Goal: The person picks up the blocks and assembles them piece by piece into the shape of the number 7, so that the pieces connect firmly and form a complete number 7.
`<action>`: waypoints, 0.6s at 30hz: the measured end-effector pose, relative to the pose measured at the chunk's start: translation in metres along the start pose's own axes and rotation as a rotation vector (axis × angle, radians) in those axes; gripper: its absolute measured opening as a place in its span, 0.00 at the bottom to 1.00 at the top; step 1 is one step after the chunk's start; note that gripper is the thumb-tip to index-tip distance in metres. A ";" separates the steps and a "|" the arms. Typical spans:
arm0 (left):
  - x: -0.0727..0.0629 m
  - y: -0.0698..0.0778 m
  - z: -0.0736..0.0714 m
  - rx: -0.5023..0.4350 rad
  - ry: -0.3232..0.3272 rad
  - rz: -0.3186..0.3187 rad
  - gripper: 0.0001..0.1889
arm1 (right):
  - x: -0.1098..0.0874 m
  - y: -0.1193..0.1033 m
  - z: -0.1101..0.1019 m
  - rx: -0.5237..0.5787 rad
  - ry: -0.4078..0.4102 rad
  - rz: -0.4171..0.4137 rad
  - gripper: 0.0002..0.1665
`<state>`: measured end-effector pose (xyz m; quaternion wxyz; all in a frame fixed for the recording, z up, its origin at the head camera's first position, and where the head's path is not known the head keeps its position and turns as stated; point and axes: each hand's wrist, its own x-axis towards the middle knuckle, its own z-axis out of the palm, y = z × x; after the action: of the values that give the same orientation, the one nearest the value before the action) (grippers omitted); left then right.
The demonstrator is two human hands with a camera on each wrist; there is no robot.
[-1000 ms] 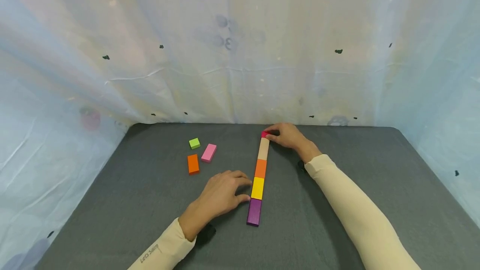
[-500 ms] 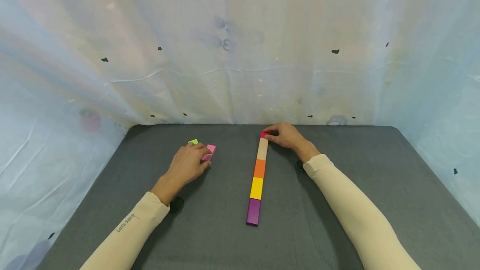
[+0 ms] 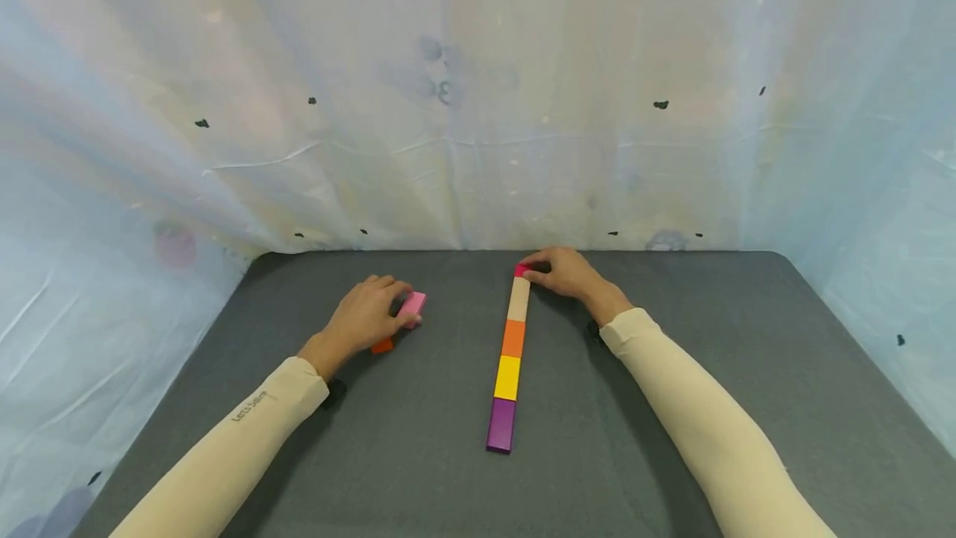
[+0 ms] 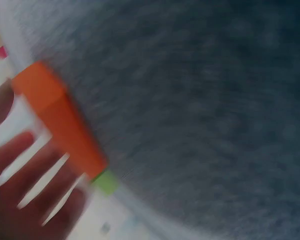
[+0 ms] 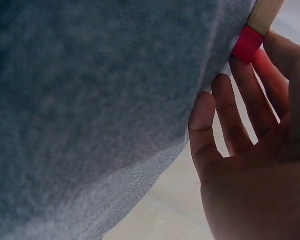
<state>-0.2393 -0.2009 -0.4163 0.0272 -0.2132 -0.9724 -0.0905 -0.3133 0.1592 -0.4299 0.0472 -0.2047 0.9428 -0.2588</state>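
On the left, my left hand (image 3: 366,311) arches over the loose blocks. Its thumb crosses the near end of a pink block (image 3: 413,303), and a fingertip is at the far end. Beneath the palm an orange block (image 3: 382,345) is mostly covered. The left wrist view shows that orange block (image 4: 70,130) beside the spread fingers, with a light green block (image 4: 106,183) behind; the pink one is hidden there. My right hand (image 3: 565,271) pinches a small red block (image 5: 248,45) at the far end of a straight row, the other fingers relaxed.
Nearer along the row come a natural wood block (image 3: 519,300), an orange block (image 3: 513,339), a yellow block (image 3: 507,378) and a purple block (image 3: 501,426). They lie end to end on a dark grey table (image 3: 597,455). A pale curtain (image 3: 478,148) rises behind the table.
My left hand has left its place beside the row and reached left to the loose blocks, then shifted slightly farther. My right hand stays at the red block.
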 end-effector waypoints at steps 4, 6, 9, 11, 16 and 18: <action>-0.003 0.000 0.010 0.035 0.009 0.026 0.27 | -0.001 -0.001 -0.003 0.006 -0.014 -0.001 0.23; -0.005 0.001 0.011 0.038 0.024 0.037 0.24 | 0.000 -0.001 -0.003 0.009 -0.019 -0.006 0.22; -0.004 0.004 0.012 0.030 0.040 0.067 0.22 | 0.001 0.000 -0.004 0.014 -0.019 -0.008 0.22; -0.003 0.006 0.013 0.021 0.042 0.083 0.22 | 0.001 0.001 -0.005 0.011 -0.018 -0.005 0.22; -0.003 0.008 0.016 0.011 0.050 0.090 0.21 | 0.003 0.003 -0.004 0.021 -0.021 0.006 0.22; -0.004 0.009 0.016 0.011 0.055 0.091 0.21 | 0.003 0.004 -0.003 0.027 -0.024 0.007 0.22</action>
<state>-0.2326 -0.1915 -0.4309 0.0591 -0.2546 -0.9611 -0.0898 -0.3178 0.1624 -0.4294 0.0619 -0.2039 0.9393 -0.2689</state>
